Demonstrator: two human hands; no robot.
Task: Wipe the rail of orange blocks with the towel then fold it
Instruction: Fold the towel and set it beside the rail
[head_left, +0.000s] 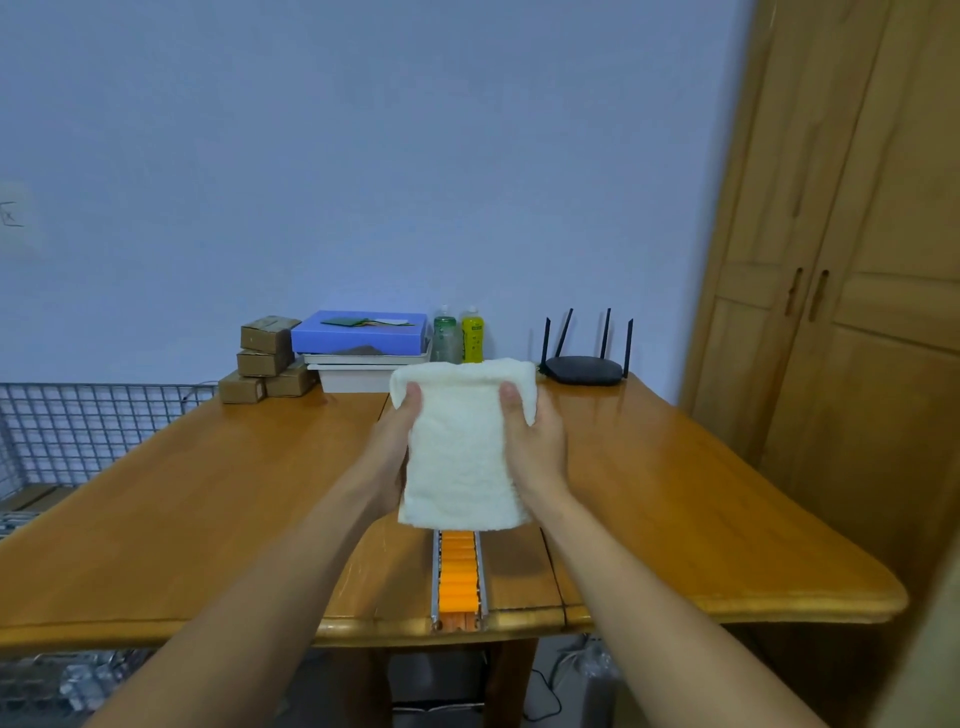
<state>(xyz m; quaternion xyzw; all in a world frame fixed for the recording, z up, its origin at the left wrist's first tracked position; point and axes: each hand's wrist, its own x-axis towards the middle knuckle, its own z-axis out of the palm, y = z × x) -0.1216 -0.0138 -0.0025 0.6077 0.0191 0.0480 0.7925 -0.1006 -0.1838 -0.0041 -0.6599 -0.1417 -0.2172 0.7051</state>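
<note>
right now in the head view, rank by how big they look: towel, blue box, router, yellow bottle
1. towel, nearest the camera
2. blue box
3. router, rivals the box if antennas count
4. yellow bottle

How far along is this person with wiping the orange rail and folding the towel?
Done: one picture cannot prove the wiping. In hand: the left hand and right hand grip the towel near its top, thumbs in front, holding it up over the rail of orange blocks. It hangs narrow with its top turned over, so folding seems under way. Left: finish folding and lay it down.
</note>
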